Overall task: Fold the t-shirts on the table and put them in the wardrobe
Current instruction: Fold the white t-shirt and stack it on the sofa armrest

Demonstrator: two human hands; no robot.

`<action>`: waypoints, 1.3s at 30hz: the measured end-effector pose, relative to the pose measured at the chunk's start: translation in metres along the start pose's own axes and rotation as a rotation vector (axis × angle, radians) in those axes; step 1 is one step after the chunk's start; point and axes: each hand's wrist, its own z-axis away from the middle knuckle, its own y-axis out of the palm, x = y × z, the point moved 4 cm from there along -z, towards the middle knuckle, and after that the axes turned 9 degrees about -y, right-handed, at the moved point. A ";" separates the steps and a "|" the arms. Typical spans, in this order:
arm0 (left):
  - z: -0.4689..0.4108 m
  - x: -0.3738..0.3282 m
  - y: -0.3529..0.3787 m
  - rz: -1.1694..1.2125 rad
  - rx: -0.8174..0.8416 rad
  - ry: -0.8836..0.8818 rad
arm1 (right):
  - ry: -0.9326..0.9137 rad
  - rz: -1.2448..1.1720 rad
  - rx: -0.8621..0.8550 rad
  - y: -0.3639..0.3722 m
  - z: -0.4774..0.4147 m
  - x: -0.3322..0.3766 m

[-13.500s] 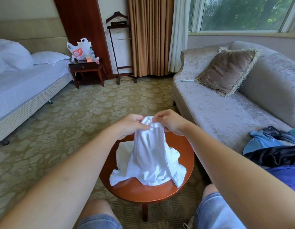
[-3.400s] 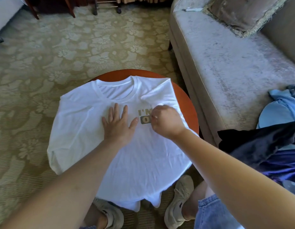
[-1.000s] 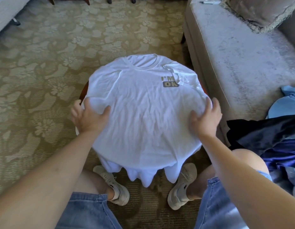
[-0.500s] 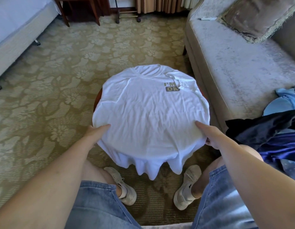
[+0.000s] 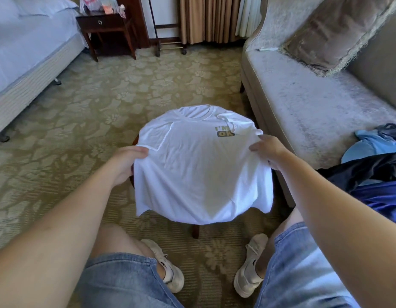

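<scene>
Head view: white t-shirt (image 5: 199,174) lies face up, draped over the round worktop (image 5: 195,231) at centre frame, collar toward the top, hem hanging off the near edge. Left grip (image 5: 126,162) holds the shirt's left side, fingers curled over the fabric. Right grip (image 5: 269,152) holds the right side likewise. Dark and blue clothes (image 5: 379,172) sit piled on the sofa (image 5: 303,112), right of frame.

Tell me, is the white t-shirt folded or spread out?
Spread out: the white t-shirt drapes flat over the table, collar and print showing.
</scene>
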 end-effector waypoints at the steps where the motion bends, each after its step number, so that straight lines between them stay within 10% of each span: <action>1: -0.004 -0.011 0.002 0.046 0.005 0.018 | -0.022 -0.078 -0.024 0.000 -0.003 0.010; 7: -0.034 -0.064 0.014 0.122 -0.068 0.121 | -0.069 -0.431 -0.059 0.002 -0.040 0.046; 14: -0.080 0.025 0.011 -0.750 -0.242 -0.057 | -0.072 0.729 0.118 0.017 -0.043 -0.040; 25: -0.079 0.046 -0.017 -0.957 -0.392 -0.121 | -0.171 1.136 0.049 0.006 -0.022 -0.069; 39: -0.052 0.056 -0.024 -0.841 -0.337 -0.195 | 0.395 0.092 0.117 0.011 -0.017 -0.058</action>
